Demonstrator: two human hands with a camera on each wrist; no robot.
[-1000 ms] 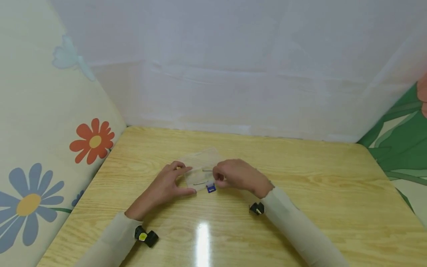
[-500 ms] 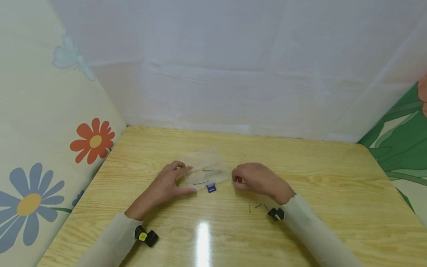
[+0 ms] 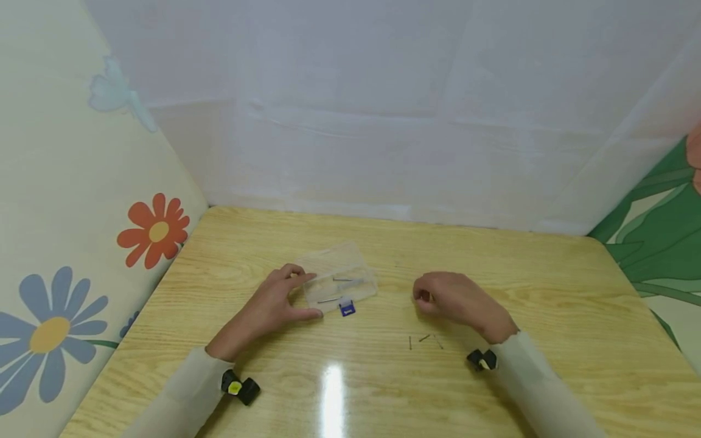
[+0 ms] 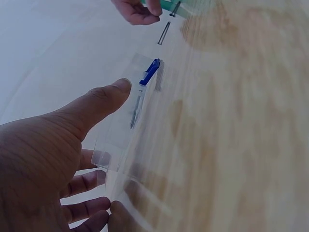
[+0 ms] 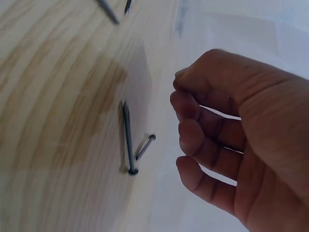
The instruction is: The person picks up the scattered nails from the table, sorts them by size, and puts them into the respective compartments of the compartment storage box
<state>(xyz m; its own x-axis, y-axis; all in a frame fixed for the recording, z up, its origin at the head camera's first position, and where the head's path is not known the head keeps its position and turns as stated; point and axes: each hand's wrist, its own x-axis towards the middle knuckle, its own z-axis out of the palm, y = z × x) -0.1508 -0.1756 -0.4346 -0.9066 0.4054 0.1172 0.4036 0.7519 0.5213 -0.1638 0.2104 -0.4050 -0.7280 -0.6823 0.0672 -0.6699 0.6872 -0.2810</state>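
Observation:
My left hand (image 3: pixel 276 298) holds the left end of a clear plastic box (image 3: pixel 328 260), thumb at the near side and fingers round the end. A blue clip (image 3: pixel 347 308) sits at the box's front edge. Inside lie a nail (image 3: pixel 342 279) towards the back and another nail (image 3: pixel 329 300) near the front. My right hand (image 3: pixel 462 301) hovers to the right of the box, fingers loosely curled with nothing visible in them. Below it on the table are several loose nails (image 3: pixel 410 342). The right wrist view shows a long nail (image 5: pixel 128 137) beside a shorter nail (image 5: pixel 146 146).
The wooden table (image 3: pixel 263 237) runs back to a white cloth wall (image 3: pixel 350 152). Flower-patterned panels (image 3: pixel 66 182) stand along the left side, with a green leafy one (image 3: pixel 662 243) at right. A bright light reflection lies on the tabletop's near part.
My right hand has moved from over the box to the right, uncovering the box's right end and the loose nails on the table. My left hand and the box stay put.

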